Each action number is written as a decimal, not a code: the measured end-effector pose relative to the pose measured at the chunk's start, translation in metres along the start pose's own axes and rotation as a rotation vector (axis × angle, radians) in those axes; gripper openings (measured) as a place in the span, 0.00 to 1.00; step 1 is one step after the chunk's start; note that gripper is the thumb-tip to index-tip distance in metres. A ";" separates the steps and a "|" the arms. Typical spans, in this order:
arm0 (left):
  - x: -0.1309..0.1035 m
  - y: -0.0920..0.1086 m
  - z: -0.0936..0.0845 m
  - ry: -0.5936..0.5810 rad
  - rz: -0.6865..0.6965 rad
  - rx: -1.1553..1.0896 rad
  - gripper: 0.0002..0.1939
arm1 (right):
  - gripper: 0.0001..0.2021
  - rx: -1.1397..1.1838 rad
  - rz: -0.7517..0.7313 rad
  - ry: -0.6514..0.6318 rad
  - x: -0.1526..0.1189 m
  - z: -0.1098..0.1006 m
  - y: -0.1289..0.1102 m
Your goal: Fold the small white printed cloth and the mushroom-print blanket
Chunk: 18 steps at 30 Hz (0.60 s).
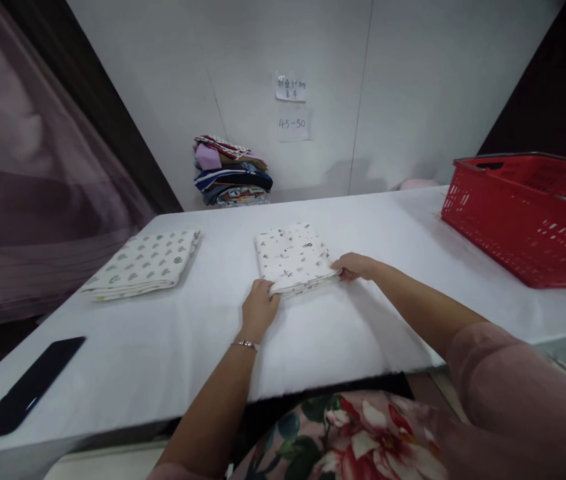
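Observation:
A folded white cloth with small grey prints [295, 255] lies in the middle of the white table. My left hand [261, 308] grips its near left corner, fingers closed on the layered edge. At the near right corner, my right hand [355, 267] pinches the same cloth, its thumb on top. The near edge between both hands shows several layers and looks slightly raised. To the left lies another folded white cloth with grey-green prints [147, 263], touched by neither hand.
A red plastic basket [527, 220] stands at the right of the white table [203, 347]. Folded coloured fabrics [233, 175] are stacked by the back wall. A flat black object [27, 390] lies at the near left. Paper signs [294, 125] hang on the wall.

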<state>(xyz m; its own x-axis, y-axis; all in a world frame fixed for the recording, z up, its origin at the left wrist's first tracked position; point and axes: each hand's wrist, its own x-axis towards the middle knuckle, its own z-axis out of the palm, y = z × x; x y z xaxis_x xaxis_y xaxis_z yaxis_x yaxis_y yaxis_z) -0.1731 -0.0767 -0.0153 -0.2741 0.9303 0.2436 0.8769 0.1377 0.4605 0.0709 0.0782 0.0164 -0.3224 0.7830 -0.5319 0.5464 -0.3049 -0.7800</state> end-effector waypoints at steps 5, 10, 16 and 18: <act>0.000 -0.002 0.000 -0.005 0.006 -0.013 0.11 | 0.10 0.047 -0.005 -0.009 0.005 -0.002 0.002; 0.001 -0.004 0.001 0.001 0.015 -0.032 0.11 | 0.08 0.058 0.061 -0.059 0.002 -0.003 0.000; 0.001 -0.004 0.001 0.020 0.020 -0.027 0.11 | 0.06 0.218 -0.009 0.010 -0.007 0.001 -0.005; 0.001 -0.003 0.001 0.021 0.010 -0.032 0.10 | 0.06 0.275 -0.046 0.016 -0.007 0.002 -0.006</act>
<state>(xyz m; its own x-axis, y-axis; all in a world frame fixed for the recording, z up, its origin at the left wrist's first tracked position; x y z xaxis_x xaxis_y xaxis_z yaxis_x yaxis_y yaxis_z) -0.1757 -0.0756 -0.0177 -0.2742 0.9242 0.2659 0.8665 0.1175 0.4852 0.0686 0.0733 0.0246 -0.3284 0.8076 -0.4899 0.3004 -0.4025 -0.8647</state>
